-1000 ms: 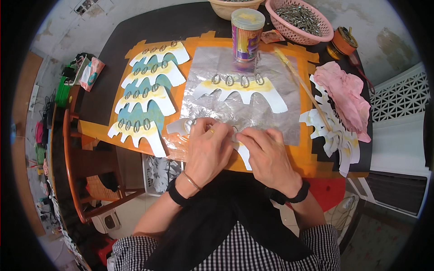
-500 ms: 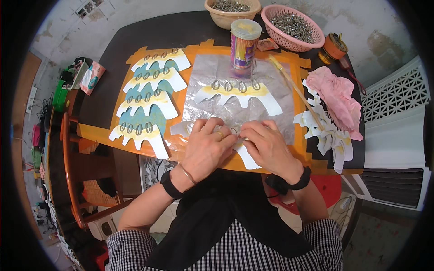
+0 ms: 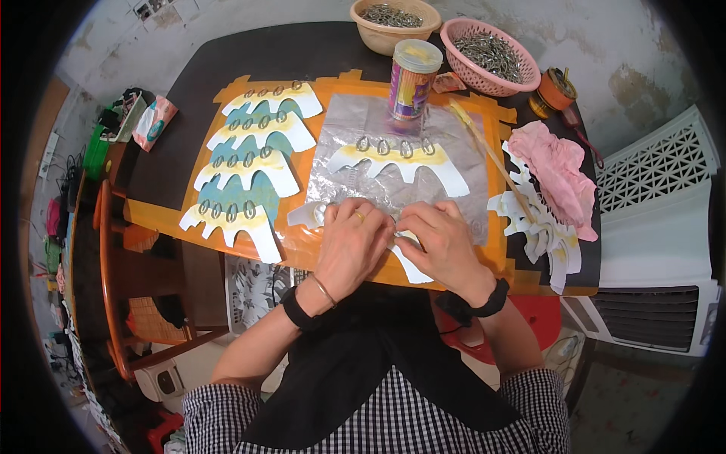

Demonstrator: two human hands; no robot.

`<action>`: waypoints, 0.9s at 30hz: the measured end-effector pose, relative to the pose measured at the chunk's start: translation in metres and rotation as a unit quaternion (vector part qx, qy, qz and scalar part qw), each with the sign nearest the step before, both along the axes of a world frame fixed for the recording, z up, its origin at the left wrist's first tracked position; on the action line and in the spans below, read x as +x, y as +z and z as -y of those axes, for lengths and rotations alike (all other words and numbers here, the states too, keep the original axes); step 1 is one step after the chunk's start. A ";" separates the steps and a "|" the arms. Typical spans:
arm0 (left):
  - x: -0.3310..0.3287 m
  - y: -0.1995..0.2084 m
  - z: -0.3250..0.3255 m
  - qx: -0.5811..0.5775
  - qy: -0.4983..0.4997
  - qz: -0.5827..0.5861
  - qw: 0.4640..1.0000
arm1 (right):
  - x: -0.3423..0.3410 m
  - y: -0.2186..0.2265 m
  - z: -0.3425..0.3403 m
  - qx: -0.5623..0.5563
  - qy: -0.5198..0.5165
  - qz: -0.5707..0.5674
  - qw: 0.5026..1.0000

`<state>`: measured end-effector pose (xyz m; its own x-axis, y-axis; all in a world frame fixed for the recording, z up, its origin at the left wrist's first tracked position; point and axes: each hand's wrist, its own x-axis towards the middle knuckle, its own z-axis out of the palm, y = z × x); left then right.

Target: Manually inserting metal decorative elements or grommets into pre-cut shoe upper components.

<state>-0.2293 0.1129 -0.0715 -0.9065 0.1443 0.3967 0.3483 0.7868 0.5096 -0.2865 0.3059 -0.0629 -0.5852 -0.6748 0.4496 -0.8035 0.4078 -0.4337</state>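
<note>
My left hand (image 3: 352,238) and my right hand (image 3: 439,244) meet over a white arched cut-out piece (image 3: 412,265) at the near edge of the mat. Both hands are closed, fingertips bent down and almost touching each other. What the fingertips grip is hidden under them. Just beyond lies another white cut-out piece (image 3: 450,178) with a yellow-stained upper edge and several oval metal rings (image 3: 405,147) along it. On the left, several like pieces (image 3: 249,227) with rings are laid in a column over blue-green patches.
A clear plastic sheet on an orange-taped mat (image 3: 299,204) covers the table. Behind stand a tub of sticks (image 3: 412,87), a beige bowl (image 3: 386,34) and a pink basket (image 3: 495,79) of metal rings. At right, a stick (image 3: 484,144) and pink cloth (image 3: 556,163) lie on stacked cut-outs (image 3: 541,238).
My hands stay over the same piece, with fingers slightly shifted and the left hand's knuckles turned a little. The whole view has moved slightly; the other things lie as before.
</note>
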 end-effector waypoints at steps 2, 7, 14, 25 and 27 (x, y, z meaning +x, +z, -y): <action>0.000 0.000 0.001 0.004 0.001 0.005 1.000 | 0.001 -0.002 0.001 -0.002 -0.012 -0.023 1.000; 0.001 0.006 0.006 0.003 -0.031 0.015 0.999 | -0.002 0.002 0.004 0.001 -0.002 -0.042 0.999; 0.002 0.004 0.004 0.001 -0.021 0.012 1.000 | -0.002 0.001 0.003 0.001 0.027 -0.046 0.999; -0.008 -0.005 0.015 -0.014 -0.063 -0.028 0.998 | -0.004 -0.002 -0.001 0.034 0.045 -0.069 0.996; -0.010 -0.001 0.018 -0.006 -0.080 -0.022 0.997 | -0.002 -0.003 -0.002 0.044 0.050 -0.077 0.995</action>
<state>-0.2398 0.0946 -0.0729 -0.8532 0.2910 0.4329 0.4919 0.7250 0.4821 -0.2887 0.3083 -0.0654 -0.4412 -0.7671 0.4657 -0.8964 0.3526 -0.2685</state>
